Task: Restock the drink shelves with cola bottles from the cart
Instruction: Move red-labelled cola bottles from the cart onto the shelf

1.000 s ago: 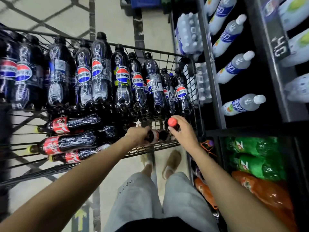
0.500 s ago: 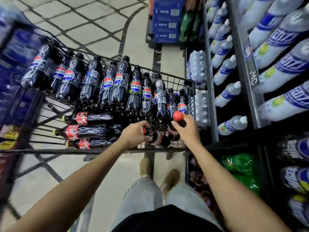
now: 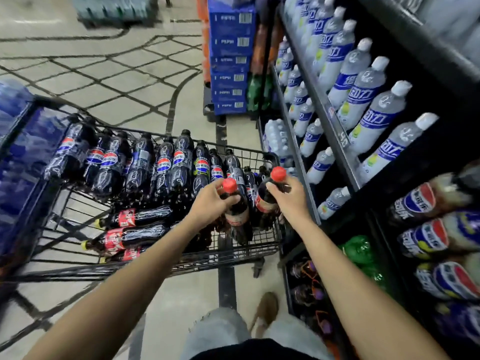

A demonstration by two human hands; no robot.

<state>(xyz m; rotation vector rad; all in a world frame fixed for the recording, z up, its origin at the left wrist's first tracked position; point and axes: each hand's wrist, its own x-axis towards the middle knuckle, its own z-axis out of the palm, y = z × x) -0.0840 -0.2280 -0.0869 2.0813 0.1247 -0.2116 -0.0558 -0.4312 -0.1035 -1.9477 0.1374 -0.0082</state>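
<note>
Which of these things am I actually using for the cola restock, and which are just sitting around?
In the job: left hand gripping left cola bottle; right hand gripping right cola bottle; cart; Pepsi bottles standing in it; red-label bottles lying in it.
Just there: white-capped bottles; blue Pepsi boxes; green bottles.

Wire cart (image 3: 246, 255) is parked on tiled floor (image 3: 104, 74). Blue-label bottles (image 3: 163, 165) are stood along far side, red-label colas (image 3: 135, 216) laid flat nearer. Shelf (image 3: 335, 141) at rt is filled w/ white bottles (image 3: 371, 118). Blue boxes (image 3: 228, 61) are stacked on floor.
</note>
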